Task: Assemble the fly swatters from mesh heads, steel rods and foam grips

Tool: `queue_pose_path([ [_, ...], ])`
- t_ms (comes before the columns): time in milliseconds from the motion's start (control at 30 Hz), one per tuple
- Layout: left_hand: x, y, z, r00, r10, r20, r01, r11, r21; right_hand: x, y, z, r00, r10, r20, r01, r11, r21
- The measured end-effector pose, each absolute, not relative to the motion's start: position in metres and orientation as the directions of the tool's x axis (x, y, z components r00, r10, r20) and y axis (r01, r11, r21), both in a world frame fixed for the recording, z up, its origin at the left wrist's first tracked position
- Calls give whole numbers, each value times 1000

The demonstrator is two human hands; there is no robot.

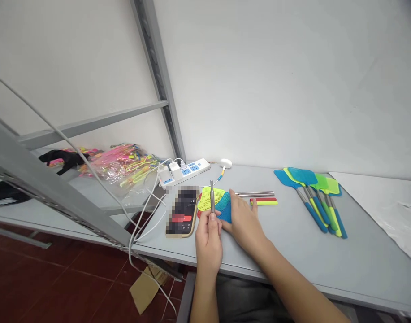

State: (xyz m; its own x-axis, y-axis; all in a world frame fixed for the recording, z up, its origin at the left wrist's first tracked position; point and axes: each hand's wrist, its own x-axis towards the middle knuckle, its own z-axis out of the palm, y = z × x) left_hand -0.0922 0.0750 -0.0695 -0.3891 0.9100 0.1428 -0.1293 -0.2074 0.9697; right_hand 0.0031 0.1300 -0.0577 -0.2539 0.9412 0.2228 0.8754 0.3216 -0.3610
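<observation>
My left hand (209,244) is closed around a slim metal rod (212,195), which it holds upright above the table. Beneath and behind the rod lie mesh fly swatter heads: a yellow one (205,202) with a bit of red under it, and a blue one (226,211). My right hand (245,224) grips the right side of the blue head, thumb at its near edge and fingers at its far edge; the palm hides part of it. Just past the right fingers rest several metal rods (259,194) and a red and a yellow handle (267,202).
Assembled fly swatters (321,197) lie in a pile on the right, near a white sheet (387,211). A phone (183,213), a power strip (188,172) and white cables are on the left. A metal shelf post (74,193) stands at the table's left end.
</observation>
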Motion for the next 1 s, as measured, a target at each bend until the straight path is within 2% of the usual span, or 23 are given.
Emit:
queue_pose_path([
  [100,-93,75,-69,-359,912,196,10,-206,978,6,131,-54,-227,936,269,823,332,-462],
  [200,-92,73,-68,-314,922,227,124,-197,973,21,134,-52,-165,930,328,694,346,-631],
  [300,-86,69,-64,-233,958,170,111,-147,983,53,136,-47,45,940,338,530,264,-806],
  [367,-79,66,-59,-188,976,114,86,-99,991,80,134,-43,214,938,273,372,180,-911],
  [467,-63,63,-50,-89,993,81,180,-64,982,121,123,-39,326,941,89,64,73,-995],
  [533,-52,64,-45,45,995,94,283,-103,953,142,113,-41,491,871,-30,-162,58,-985],
  [600,-40,68,-44,199,974,111,346,-176,922,159,105,-46,634,761,-136,-347,123,-930],
  [667,-29,73,-46,318,940,123,389,-248,887,170,100,-50,658,724,-205,-482,197,-854],
  [733,-20,79,-50,369,919,139,446,-306,841,176,97,-52,598,767,-234,-594,227,-772],
  [833,-12,83,-57,367,919,142,555,-339,760,178,97,-50,544,803,-244,-670,240,-703],
  [1000,-12,81,-64,357,925,132,669,-352,655,175,96,-48,581,760,-291,-605,164,-780],
])
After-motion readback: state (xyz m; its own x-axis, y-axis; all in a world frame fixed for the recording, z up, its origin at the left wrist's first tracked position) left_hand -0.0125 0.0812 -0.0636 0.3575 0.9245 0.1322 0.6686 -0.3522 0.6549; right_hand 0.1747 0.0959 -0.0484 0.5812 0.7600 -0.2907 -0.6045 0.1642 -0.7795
